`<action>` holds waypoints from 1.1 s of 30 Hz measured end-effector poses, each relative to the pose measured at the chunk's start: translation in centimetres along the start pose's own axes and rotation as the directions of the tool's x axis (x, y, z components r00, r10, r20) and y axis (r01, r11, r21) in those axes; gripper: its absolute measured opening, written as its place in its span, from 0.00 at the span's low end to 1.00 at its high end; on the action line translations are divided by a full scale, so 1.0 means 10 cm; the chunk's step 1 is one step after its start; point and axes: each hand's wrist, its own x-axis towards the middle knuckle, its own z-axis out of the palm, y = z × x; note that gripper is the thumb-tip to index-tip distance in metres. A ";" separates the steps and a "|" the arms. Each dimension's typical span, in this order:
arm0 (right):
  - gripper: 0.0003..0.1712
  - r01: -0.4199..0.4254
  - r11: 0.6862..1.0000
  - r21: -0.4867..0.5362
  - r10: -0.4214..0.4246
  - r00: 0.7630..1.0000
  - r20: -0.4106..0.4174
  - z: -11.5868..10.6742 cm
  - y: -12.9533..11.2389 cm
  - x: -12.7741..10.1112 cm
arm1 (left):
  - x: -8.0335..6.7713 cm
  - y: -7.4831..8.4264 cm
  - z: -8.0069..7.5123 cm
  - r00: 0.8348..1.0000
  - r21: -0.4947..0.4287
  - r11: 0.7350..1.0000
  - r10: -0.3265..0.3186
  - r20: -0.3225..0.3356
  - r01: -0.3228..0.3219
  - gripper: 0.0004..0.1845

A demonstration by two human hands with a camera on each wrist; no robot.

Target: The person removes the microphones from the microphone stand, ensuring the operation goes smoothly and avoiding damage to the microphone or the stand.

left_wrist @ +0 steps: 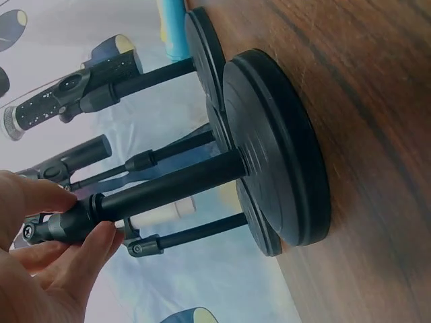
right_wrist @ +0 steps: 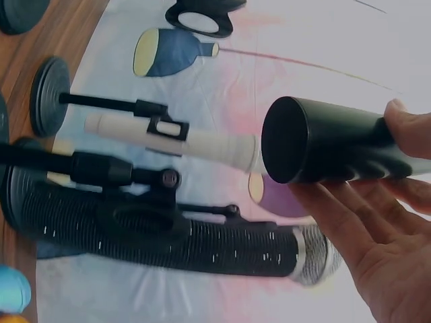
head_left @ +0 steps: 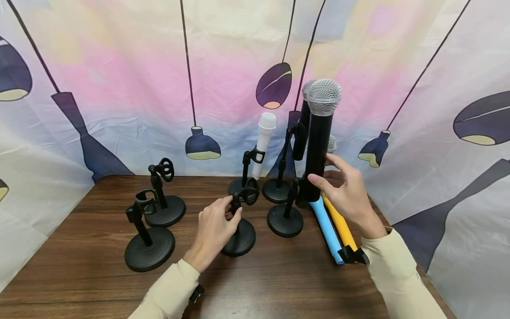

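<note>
My left hand (head_left: 230, 212) pinches the upper stem of a black microphone stand (head_left: 239, 237), just below its empty clip (head_left: 249, 195). In the left wrist view, the thumb and fingers of my left hand (left_wrist: 81, 217) wrap the stem, and the round base (left_wrist: 283, 148) rests on the wood. My right hand (head_left: 327, 173) holds a black microphone (head_left: 318, 141) upright by its lower body, silver mesh head up, above the table's right side. The right wrist view shows that microphone's butt end (right_wrist: 316, 141) in the fingers of my right hand (right_wrist: 377, 175).
Two empty stands (head_left: 149, 248) (head_left: 165, 210) sit at the left, and another (head_left: 284, 219) in the middle. A white microphone (head_left: 263, 141) and a black one (head_left: 300, 128) sit clipped in stands at the back. Blue (head_left: 326, 226) and yellow (head_left: 340, 223) microphones lie at the right. Patterned cloth surrounds the wooden table (head_left: 79, 283).
</note>
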 end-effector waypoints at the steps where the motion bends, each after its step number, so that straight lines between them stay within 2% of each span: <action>1: 0.33 0.003 1.000 0.002 -0.003 1.000 -0.010 -0.03 0.01 -0.01 | 0.01 -0.01 0.01 1.000 0.008 1.000 0.011 -0.012 -0.011 0.17; 7: 0.33 0.007 1.000 -0.004 -0.007 0.998 -0.060 -0.17 0.08 -0.08 | 0.09 -0.09 0.04 0.999 0.046 0.999 0.017 -0.039 -0.015 0.17; 12: 0.32 -0.040 0.998 -0.054 0.035 0.995 -0.092 -0.27 0.14 -0.15 | 0.16 -0.16 0.03 0.999 0.054 0.998 -0.010 -0.038 0.012 0.15; 20: 0.30 -0.104 0.991 -0.085 0.095 0.990 -0.100 -0.41 0.22 -0.27 | 0.28 -0.30 0.03 0.998 0.089 0.996 -0.028 -0.053 0.033 0.16; 27: 0.30 -0.164 0.971 -0.173 0.148 0.984 -0.101 -0.53 0.32 -0.38 | 0.38 -0.40 0.02 0.997 0.108 0.992 -0.056 -0.055 0.062 0.15; 33: 0.29 -0.251 0.944 -0.214 0.239 0.967 -0.083 -0.61 0.49 -0.47 | 0.44 -0.48 0.01 0.996 0.096 0.993 -0.067 -0.061 0.072 0.11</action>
